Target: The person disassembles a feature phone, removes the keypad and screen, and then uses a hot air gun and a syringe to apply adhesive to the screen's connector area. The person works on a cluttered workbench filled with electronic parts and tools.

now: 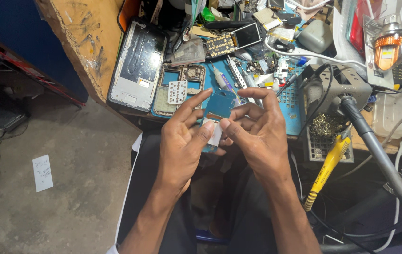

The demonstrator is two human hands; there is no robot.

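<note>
Cluttered workbench point(92, 51) behind; both hands point(182, 136) point(257, 136) pinch a small blue board point(219, 107), fingers hiding its lower half.

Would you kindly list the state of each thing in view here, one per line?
Left hand: raised, fingertips pinching the blue board.
Right hand: raised, fingertips on the same board.
Blue board: held off the bench between both hands, a white strip on it.
Phone frame: lying flat, opened up.
Keypad phone: lying flat, casing off.
Yellow-handled tool: resting in its stand.
</note>
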